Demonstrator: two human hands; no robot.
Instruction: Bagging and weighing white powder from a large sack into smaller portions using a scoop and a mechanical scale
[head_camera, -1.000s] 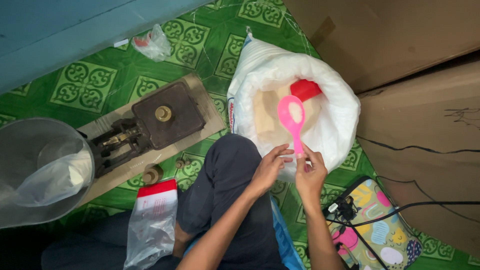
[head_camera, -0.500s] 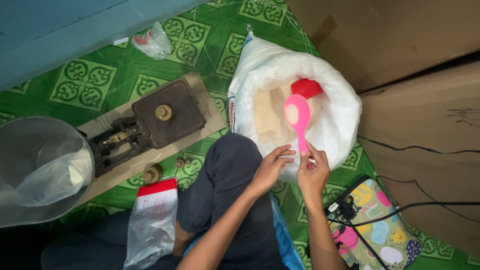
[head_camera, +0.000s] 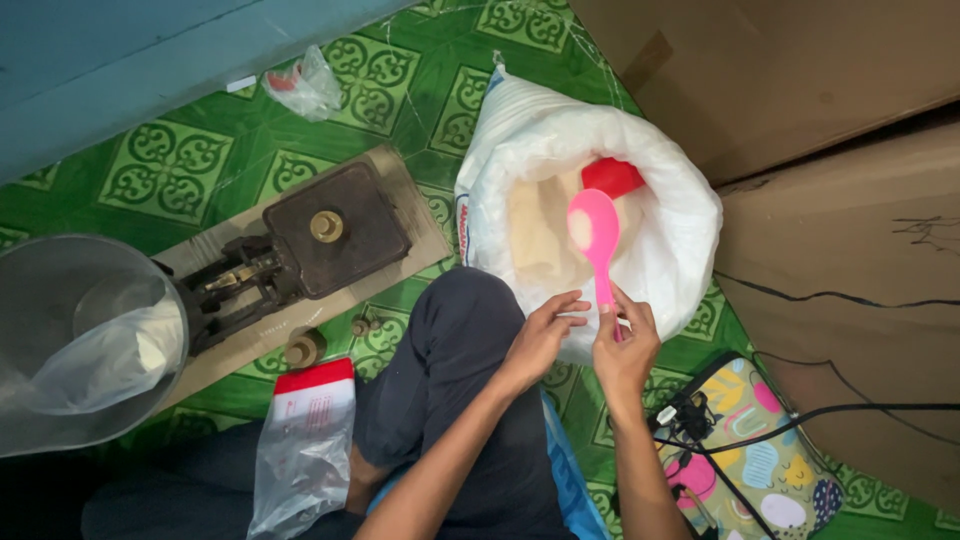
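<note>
pink spoon (head_camera: 594, 232) gripped by right hand (head_camera: 622, 347) over sack (head_camera: 680, 200).

Head camera, looking straight down. Two bare forearms enter from the bottom centre of the frame and run up toward the middle; no sleeves, watch, bracelet or rings visible on either. Left hand (head_camera: 540, 335) and right hand (head_camera: 625, 350) both bare, no gloves; fingernails short and unpainted as far as can be told.

Dark trousers (head_camera: 460, 400), navy or charcoal, plain cloth with no pattern, fill the lower centre; soft creases over one raised knee just above centre. A strip of bright blue cloth (head_camera: 575, 490) shows along the right edge of the trousers, bottom centre; what garment it belongs to is unclear.
</note>
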